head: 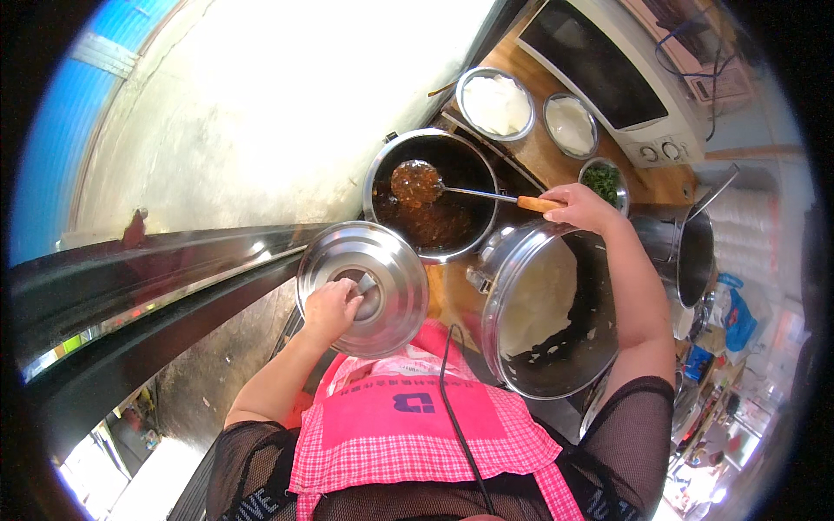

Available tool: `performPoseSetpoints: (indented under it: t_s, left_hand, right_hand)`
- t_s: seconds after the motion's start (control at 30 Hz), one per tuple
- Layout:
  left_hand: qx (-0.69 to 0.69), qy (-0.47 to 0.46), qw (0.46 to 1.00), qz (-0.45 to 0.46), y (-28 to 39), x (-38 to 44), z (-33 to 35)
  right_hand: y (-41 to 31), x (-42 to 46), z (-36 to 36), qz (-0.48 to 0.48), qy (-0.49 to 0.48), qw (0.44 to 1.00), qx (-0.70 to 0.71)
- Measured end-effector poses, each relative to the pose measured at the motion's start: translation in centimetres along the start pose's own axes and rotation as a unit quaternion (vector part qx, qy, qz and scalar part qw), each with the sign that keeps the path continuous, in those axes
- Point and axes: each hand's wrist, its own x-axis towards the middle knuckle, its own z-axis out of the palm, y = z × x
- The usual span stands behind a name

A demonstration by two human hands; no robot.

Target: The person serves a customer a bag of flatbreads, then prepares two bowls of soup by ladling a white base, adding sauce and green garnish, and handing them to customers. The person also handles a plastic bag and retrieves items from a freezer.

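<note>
My right hand (pixel 583 207) grips the wooden handle of a metal ladle (pixel 479 193). Its bowl, full of dark brown sauce with bits in it (pixel 417 182), is over a deep steel pot (pixel 490 225) of dark liquid. With my left hand (pixel 333 309) I hold a round steel lid (pixel 397 267) by its knob, at the pot's near left side. Below my right forearm stands a large steel pot (pixel 493 338) with a pale white mass (pixel 537 299) inside; part of its rim is hidden by the arm.
Two metal bowls of white pieces (pixel 496 104) (pixel 571 125) and a bowl of chopped greens (pixel 601 182) stand on the wooden counter (pixel 547 172), beside a microwave oven (pixel 599 71). A tall steel pot (pixel 694 254) with a handle sticking out is at right. A pale wall (pixel 260 117) rises at left.
</note>
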Motion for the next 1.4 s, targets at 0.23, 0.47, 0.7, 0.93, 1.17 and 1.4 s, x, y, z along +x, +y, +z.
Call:
performPoseSetpoints:
  t_s: [0.23,0.47,0.7,0.93,1.17,1.4]
  left_hand:
    - [-0.01,-0.006,1.0,-0.002,0.6,1.0,0.1]
    - [-0.008,-0.018,1.0,-0.015,0.9,1.1,-0.4]
    - [-0.018,-0.011,1.0,-0.021,0.0,1.1,0.0]
    - [-0.014,-0.019,0.999,-0.028,0.2,1.4,-0.3]
    - [-0.029,-0.017,0.999,-0.018,0.5,1.6,-0.1]
    - [-0.03,0.0,1.0,0.001,0.3,1.3,0.3]
  right_hand:
    - [-1.3,-4.8,-3.4,-0.021,0.047,0.993,-0.104]
    - [-0.4,-7.3,-7.1,-0.006,0.146,0.988,-0.04]
    - [1.9,-4.6,-6.7,-0.073,0.288,0.945,-0.134]
    - [1.7,-2.8,-5.2,-0.104,0.435,0.846,-0.29]
    - [3.4,-4.5,-4.9,-0.105,0.431,0.88,-0.168]
    - [1.2,-6.1,-1.7,-0.124,0.207,0.951,-0.195]
